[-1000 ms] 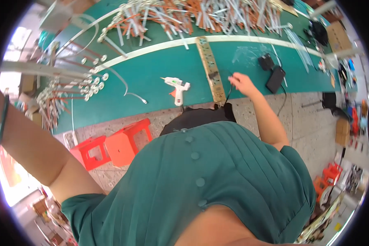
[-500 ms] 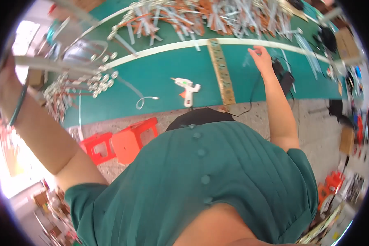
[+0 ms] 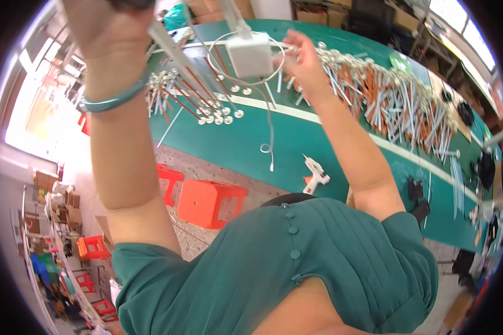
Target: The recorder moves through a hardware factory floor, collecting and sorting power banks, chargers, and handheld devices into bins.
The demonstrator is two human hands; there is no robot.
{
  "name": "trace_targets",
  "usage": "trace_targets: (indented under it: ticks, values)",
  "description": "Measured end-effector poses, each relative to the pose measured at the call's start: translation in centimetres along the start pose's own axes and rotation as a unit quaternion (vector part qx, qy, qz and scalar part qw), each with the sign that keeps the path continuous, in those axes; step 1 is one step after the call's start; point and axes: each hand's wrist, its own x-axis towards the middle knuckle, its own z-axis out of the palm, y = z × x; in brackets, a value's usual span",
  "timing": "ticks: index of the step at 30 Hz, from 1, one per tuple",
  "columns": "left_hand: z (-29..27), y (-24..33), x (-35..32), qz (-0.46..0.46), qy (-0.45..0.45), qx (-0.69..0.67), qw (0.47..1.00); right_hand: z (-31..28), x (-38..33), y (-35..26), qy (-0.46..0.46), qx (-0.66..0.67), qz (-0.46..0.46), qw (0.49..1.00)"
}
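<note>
My right hand (image 3: 306,64) is raised above the green table with its fingers apart and partly curled. Its fingertips are beside a white box (image 3: 251,54) on a white post, at the right side of a thin white cable loop (image 3: 210,56); whether they touch the cable I cannot tell. At the upper left my left hand (image 3: 117,25) is lifted high, blurred and cut off by the picture's edge. A dark thing (image 3: 131,4) shows at its fingers, too cropped to name. A white glue gun (image 3: 316,174) with an orange trigger lies on the table.
Heaped strips (image 3: 385,103) in orange and clear, with round white ends, cover the table's far right. More round-ended pieces (image 3: 218,116) are at the left. A grey cord (image 3: 271,128) dangles to the table. Red stools (image 3: 204,204) stand at the near edge.
The view has swung left. My right hand has gone from the right part of the table to the white box. My left hand shows higher and nearer the middle.
</note>
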Motion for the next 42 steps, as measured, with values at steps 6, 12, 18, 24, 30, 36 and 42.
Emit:
trace_targets:
  ticks: [6, 12, 18, 24, 30, 36, 42]
  values:
    - [-1.8, 0.0, -3.8, -0.072, 0.062, -0.063, 0.993, 3.7, 1.8, -5.3, -0.377, -0.165, -0.072, 0.909]
    - [-6.0, -2.1, -4.8, -0.099, 0.076, -0.094, 0.988, 6.4, -1.0, -2.9, -0.390, 0.082, 0.052, 0.916]
    - [-8.8, -5.9, -5.9, -0.179, 0.149, -0.124, 0.965, 10.3, 0.0, 1.1, -0.247, 0.038, 0.208, 0.946]
    - [-11.1, -8.0, -7.6, -0.202, 0.141, -0.132, 0.960, 10.4, 0.4, 5.2, -0.233, -0.037, 0.150, 0.960]
    - [-15.2, -9.2, -15.0, -0.221, 0.205, -0.169, 0.938, 6.3, 2.0, 4.7, -0.051, -0.019, 0.183, 0.982]
    - [-20.0, -15.2, -30.5, -0.299, 0.318, -0.262, 0.860, 5.3, 2.6, 1.8, -0.086, 0.141, 0.197, 0.966]
    - [-14.8, -15.8, -35.3, -0.290, 0.258, -0.415, 0.823, 10.2, -0.1, -0.6, -0.240, 0.250, 0.215, 0.913]
